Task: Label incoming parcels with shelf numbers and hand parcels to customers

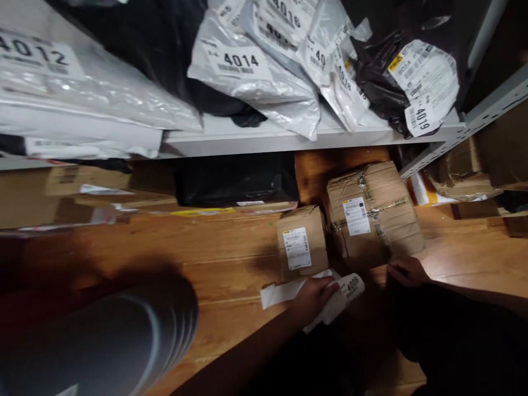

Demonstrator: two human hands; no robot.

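My left hand (312, 300) is closed around a curling strip of white labels (351, 287), whose front label reads 4008. Just beyond it, a small cardboard box (317, 234) with a white shipping label (296, 248) sits on the floor. To its right is a larger, taped cardboard box (398, 212), which bears its own shipping label (357, 216). At that box's near edge, my right hand (407, 271) has its fingers curled together. Whether anything is pinched in them is too dark to tell.
Above the boxes, a metal shelf (247, 144) carries bagged parcels with numbered stickers, among them a white parcel (284, 104) marked 4014. Beneath it lies a black package (237, 181). A rounded grey object (103, 335) stands at lower left. More cardboard boxes (466, 165) are at right.
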